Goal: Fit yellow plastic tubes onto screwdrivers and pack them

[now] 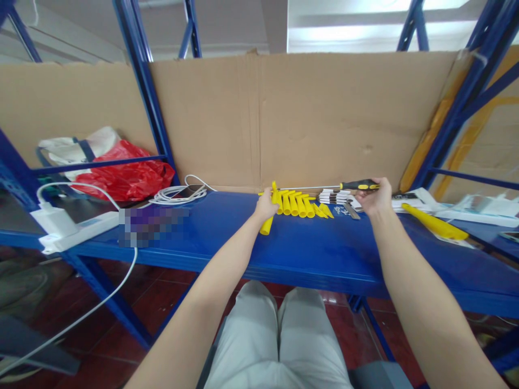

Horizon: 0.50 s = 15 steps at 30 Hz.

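Observation:
My left hand [265,204] is closed around a yellow plastic tube with a side piece [266,226], held tilted over the blue shelf. In my right hand [375,195] is a long screwdriver [352,185] with a black and yellow handle. Its thin shaft points left, and the tip reaches the top of the held yellow piece; whether it touches cannot be made out. Just right of my left hand lies a row of several similar yellow tubes [298,207]. Small flat yellow pieces [323,211] lie beside them. A grey metal piece [352,209] rests near my right hand.
White-and-brown small packs [333,196] lie behind the yellow pieces. A larger yellow part [436,222] is at right. Coiled white cable [178,194], a red plastic bag [125,172] and a power strip [81,231] occupy the left. Cardboard [324,119] walls the back.

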{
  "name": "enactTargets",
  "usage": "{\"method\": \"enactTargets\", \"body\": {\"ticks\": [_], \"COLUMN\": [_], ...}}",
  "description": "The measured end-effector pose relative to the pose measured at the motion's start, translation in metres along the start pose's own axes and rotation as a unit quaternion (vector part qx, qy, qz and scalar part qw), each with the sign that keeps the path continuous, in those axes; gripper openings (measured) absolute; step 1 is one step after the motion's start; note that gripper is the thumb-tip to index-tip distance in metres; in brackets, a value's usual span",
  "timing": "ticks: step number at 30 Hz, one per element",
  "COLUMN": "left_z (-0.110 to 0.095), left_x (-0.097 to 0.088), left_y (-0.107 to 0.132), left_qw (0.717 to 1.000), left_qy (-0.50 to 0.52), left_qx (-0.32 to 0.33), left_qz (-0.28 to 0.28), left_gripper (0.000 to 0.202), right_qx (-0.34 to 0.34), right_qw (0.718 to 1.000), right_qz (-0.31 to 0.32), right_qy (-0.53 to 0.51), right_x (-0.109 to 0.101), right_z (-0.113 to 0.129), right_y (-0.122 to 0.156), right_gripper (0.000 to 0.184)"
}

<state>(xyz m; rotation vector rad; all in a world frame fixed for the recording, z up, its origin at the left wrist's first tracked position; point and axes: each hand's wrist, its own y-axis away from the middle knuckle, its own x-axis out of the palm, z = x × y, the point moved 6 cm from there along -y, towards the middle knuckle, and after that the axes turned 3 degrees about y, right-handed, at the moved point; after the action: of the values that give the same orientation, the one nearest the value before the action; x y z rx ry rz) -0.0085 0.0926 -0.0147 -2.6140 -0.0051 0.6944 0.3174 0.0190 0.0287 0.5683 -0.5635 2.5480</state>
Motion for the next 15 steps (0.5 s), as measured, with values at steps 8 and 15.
{"method": "enactTargets", "body": {"ticks": [8, 15], "left_z": [-0.001, -0.007], "left_x": [0.0, 0.001], "left_y": [0.0, 0.003], "left_qw": [1.0, 1.0], "left_qy": [0.011, 0.006], "left_qx": [0.009, 0.018], "left_qz": [-0.006, -0.002], "left_gripper": [0.062, 0.061], "right_qx": [0.071, 0.076], "right_qw": [0.991, 0.993], "right_qz": [-0.105, -0.09], "right_qy": [-0.045, -0.026], "right_x": [0.0, 0.008], "right_z": [0.002, 0.002], "right_y": [0.018, 0.023], "right_gripper": [0.016, 0.015]}}
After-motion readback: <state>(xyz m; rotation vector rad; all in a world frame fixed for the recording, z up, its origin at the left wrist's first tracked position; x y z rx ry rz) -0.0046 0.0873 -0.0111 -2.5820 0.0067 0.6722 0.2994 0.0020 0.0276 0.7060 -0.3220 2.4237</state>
